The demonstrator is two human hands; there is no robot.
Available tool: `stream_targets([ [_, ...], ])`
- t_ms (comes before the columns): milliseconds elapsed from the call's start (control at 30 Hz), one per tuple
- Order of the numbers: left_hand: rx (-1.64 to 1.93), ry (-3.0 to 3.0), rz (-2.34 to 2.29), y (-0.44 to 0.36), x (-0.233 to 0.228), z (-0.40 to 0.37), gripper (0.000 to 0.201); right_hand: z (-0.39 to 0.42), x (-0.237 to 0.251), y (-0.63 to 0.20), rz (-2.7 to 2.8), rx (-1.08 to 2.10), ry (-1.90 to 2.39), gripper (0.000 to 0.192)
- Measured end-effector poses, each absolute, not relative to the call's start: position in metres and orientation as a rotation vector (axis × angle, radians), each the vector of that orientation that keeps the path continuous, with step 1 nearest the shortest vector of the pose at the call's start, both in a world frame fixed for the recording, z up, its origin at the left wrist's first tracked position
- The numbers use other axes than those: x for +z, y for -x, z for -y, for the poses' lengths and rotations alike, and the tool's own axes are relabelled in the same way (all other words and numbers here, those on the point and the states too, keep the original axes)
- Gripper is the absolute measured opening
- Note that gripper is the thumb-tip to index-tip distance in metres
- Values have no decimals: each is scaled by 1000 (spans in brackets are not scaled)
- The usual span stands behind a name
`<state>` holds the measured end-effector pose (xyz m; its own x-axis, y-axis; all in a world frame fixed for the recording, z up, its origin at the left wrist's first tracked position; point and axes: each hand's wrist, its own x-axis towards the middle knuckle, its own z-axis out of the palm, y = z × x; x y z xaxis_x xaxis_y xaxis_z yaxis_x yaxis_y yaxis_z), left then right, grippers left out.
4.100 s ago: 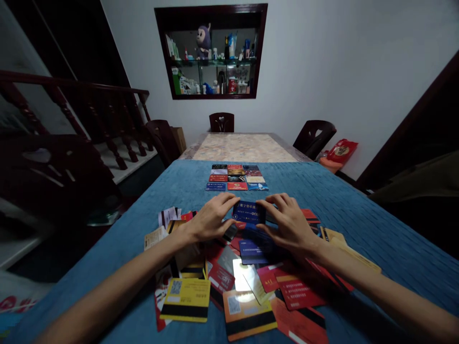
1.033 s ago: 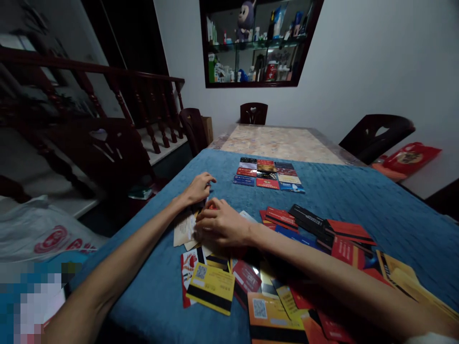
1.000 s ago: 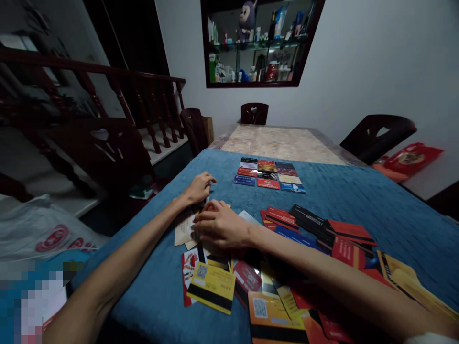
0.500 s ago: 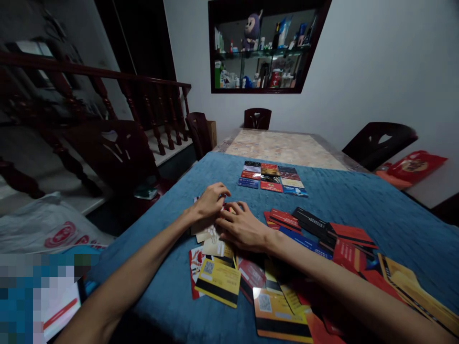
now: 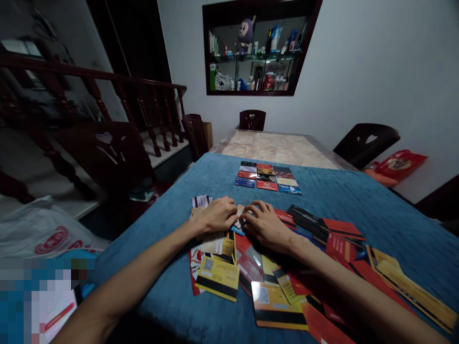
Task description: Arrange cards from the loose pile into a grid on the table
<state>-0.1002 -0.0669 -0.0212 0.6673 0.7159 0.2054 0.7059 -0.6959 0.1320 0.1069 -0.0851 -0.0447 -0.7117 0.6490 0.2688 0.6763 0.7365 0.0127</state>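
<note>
Both hands are meeting at frame centre over the loose cards (image 5: 251, 267) on the blue table (image 5: 172, 296). Left hand (image 5: 217, 217) and right hand (image 5: 265, 224) are pinching 1 pale card (image 5: 238, 213) between fingertips, each grip closed on it. A tidy grid of cards (image 5: 267, 176) is lying farther up.

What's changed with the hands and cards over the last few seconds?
The blue card both hands held up is gone from them. Left hand and right hand have moved to the left part of the loose pile and meet over a pale card. The card grid is unchanged.
</note>
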Motion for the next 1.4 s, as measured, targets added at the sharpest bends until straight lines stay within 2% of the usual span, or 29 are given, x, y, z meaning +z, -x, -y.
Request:
stream_targets([
  [167, 356, -2865, -1210, 95, -21, 73, 25, 79, -42, -113, 2713, -97, 1137, 27],
  [333, 359, -2872, -1179, 91, -22, 76, 37, 76, -35, -119, 2732, -109, 1235, 37],
  [600, 406, -2842, -1081, 89, -22, 78, 21, 70, -31, -127, 2762, 111, 1172, 48],
  [967, 480, -2772, -841, 100, -16, 73, 7, 71, -19, -132, 2778, 147, 1074, 31],
  [1233, 647, -2539, -873, 110, -14, 65, 15, 69, -15, -133, 2709, 18, 965, 25],
  [1400, 801, -2467, -1033, 111, -18, 57, 20, 68, -23, -131, 2582, -10, 992, 29],
])
